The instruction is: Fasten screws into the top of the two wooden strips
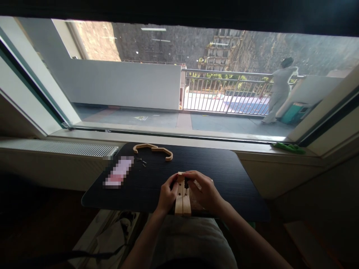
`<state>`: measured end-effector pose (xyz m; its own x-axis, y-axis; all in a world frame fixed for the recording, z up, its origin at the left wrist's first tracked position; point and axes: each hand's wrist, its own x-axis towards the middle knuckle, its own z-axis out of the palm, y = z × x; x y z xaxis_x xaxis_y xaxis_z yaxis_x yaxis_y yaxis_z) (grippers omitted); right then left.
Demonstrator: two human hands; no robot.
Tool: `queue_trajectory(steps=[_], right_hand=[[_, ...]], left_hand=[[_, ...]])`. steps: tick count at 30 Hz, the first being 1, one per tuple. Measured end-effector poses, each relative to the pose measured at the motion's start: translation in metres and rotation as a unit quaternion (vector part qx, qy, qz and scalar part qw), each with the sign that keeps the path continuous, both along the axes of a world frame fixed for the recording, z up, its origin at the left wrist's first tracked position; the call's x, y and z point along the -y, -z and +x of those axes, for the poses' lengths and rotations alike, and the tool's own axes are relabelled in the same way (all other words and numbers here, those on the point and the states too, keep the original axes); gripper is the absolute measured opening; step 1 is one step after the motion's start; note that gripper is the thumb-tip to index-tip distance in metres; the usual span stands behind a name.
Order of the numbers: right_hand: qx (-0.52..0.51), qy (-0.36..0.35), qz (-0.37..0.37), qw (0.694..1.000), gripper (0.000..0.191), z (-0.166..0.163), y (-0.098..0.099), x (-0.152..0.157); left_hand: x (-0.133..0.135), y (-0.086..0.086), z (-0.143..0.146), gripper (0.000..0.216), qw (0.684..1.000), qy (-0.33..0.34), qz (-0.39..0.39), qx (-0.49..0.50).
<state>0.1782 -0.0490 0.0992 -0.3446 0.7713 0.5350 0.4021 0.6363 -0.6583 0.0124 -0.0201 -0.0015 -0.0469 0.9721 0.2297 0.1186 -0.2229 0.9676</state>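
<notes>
Two pale wooden strips [183, 200] lie side by side, pointing away from me, over the near edge of a small black table [224, 175]. My left hand [167, 194] is closed on their left side near the far end. My right hand [203, 190] is closed on the right side, its fingers pinching at the top of the strips; a small pale piece shows between its fingers. A curved wooden piece [153, 150] lies at the table's far edge. A few small dark screws [141, 161] lie just in front of it.
A blurred pink flat object [117, 172] rests on the table's left part. A white radiator [56, 147] runs along the left under a wide window. Outside, a person [277, 93] stands by a balcony railing. A green cloth [288, 147] lies on the sill.
</notes>
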Motion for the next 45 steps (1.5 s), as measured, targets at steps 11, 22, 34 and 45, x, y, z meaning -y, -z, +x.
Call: queue_trajectory(steps=[11, 22, 34, 45], right_hand=[[-0.034, 0.041, 0.038, 0.998, 0.017, 0.001, 0.01, -0.002], [-0.029, 0.058, 0.06, 0.996, 0.017, 0.0, 0.012, -0.002], [-0.025, 0.067, 0.09, 0.993, 0.016, 0.0, 0.011, 0.0], [-0.034, 0.071, 0.075, 0.994, 0.017, -0.001, 0.013, 0.001]], left_hand=[[-0.002, 0.005, -0.001, 0.033, 1.0, -0.005, -0.005, 0.007], [-0.002, 0.005, -0.002, 0.033, 1.0, -0.004, -0.003, -0.003], [-0.001, 0.004, 0.0, 0.032, 1.0, -0.016, 0.001, -0.007], [0.0, 0.0, 0.0, 0.031, 1.0, -0.01, 0.006, -0.007]])
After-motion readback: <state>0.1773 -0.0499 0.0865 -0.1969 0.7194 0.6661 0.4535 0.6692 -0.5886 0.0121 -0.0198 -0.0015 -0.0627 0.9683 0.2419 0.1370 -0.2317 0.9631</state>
